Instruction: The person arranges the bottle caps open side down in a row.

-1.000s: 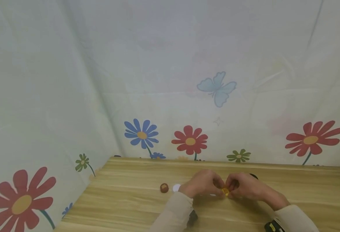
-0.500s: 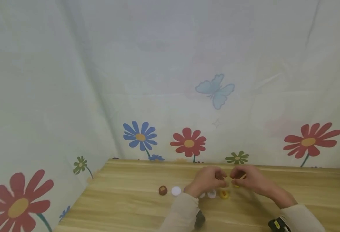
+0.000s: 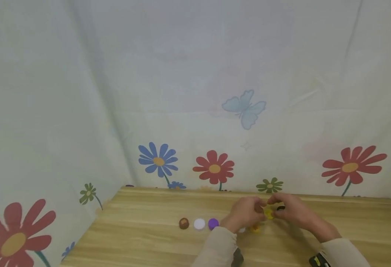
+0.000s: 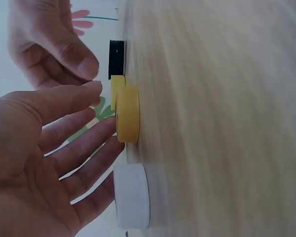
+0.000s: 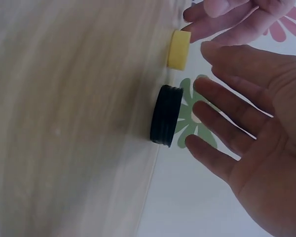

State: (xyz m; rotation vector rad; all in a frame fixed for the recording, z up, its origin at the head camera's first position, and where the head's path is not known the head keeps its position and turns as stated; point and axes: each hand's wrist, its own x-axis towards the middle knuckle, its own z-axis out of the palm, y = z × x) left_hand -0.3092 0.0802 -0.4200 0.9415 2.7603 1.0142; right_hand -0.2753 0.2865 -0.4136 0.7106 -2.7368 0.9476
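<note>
Several bottle caps stand in a row on the wooden table. My left hand [image 3: 245, 213] hovers over the row, fingers loosely spread beside a yellow-orange cap [image 4: 128, 114] and a white cap [image 4: 132, 196]. A smaller yellow cap [image 3: 269, 213] lies between my two hands. To its right is a black ridged cap [image 5: 166, 116], with the relaxed fingers of my right hand [image 3: 295, 210] close by. Both hands' fingertips nearly meet above the yellow cap, and neither seems to grip anything. In the head view my left hand partly covers the middle of the row.
Further left stand a brown cap [image 3: 183, 223], a white cap [image 3: 199, 224] and a purple cap [image 3: 213, 223]. Behind the wooden table [image 3: 142, 241] hangs a pale cloth [image 3: 182, 74] printed with flowers and a butterfly.
Both hands were at the yellow-orange cap. They have moved off it to the smaller yellow cap further right. The purple cap has come into view, and the head view has shifted slightly.
</note>
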